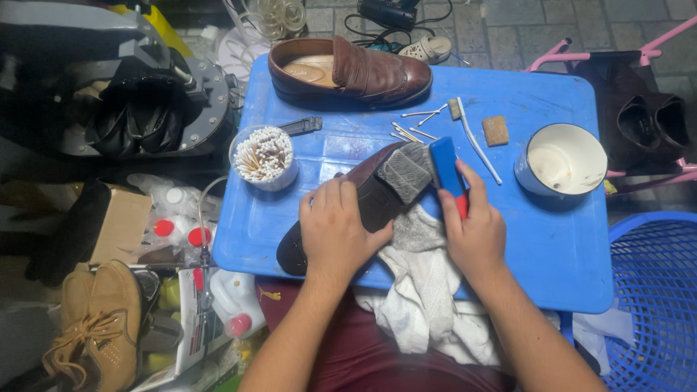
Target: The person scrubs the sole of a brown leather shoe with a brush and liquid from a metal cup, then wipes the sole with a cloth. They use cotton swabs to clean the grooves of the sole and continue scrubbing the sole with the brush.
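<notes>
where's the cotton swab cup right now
The cotton swab cup stands on the blue table's left part, just above the left hand, below the brown loafer.

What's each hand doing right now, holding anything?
Left hand: closed over the brown shoe, holding it on the blue table.
Right hand: closed around the blue brush.

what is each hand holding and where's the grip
Left hand grips the brown shoe across its middle; right hand grips the blue brush by its red lower end.
</notes>
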